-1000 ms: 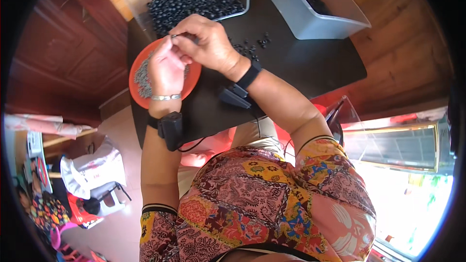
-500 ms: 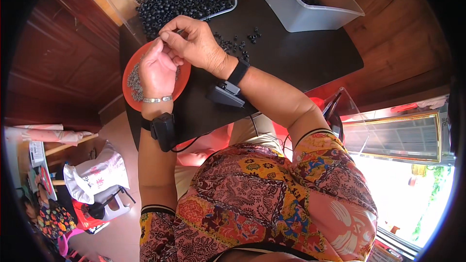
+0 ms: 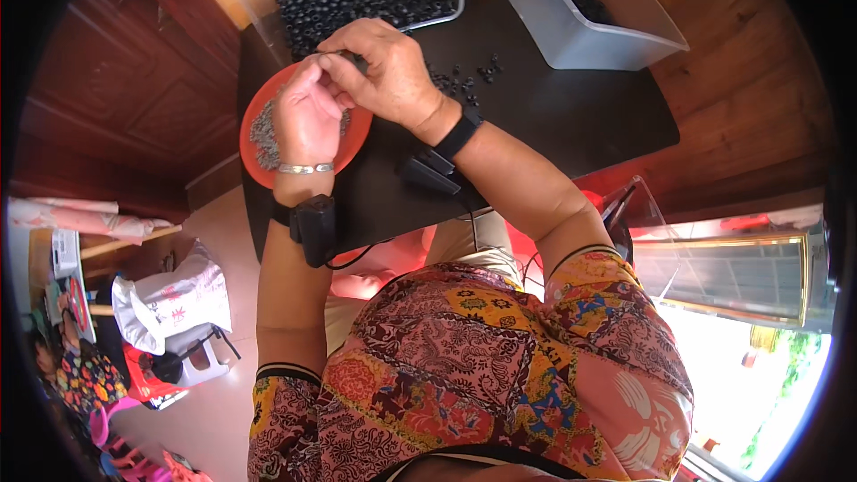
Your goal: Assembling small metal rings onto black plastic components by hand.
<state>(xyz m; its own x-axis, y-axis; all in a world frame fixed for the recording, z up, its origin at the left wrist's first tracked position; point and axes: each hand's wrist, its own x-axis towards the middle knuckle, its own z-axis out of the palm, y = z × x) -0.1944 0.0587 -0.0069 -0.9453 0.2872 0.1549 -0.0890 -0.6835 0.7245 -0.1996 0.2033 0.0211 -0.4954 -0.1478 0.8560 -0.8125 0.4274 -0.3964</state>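
My left hand (image 3: pixel 306 123) is over an orange bowl (image 3: pixel 359 137) of small grey pieces (image 3: pixel 265 136), palm up with its fingers curled and thumb raised. Close against its fingertips, my right hand (image 3: pixel 391 73) pinches with thumb and forefinger. A bit of something dark shows between the right fingers, too small and covered to name. What the left fingertips hold, if anything, is hidden. Just beyond the hands, many small black ring-like parts (image 3: pixel 357 0) are heaped in a clear plastic bin (image 3: pixel 461 0). More loose black parts (image 3: pixel 457 86) lie on the dark table (image 3: pixel 553 112) right of my right hand.
A translucent bin (image 3: pixel 596 40) with black parts inside stands at the table's far right. Black devices with straps sit on both my wrists, and a cable (image 3: pixel 359 257) runs from the left one. On the floor at left is a white sack (image 3: pixel 183 299).
The whole view has shifted slightly, so table, bins and hands appear farther right. Both hands remain together over the bowl, with only slight finger movement.
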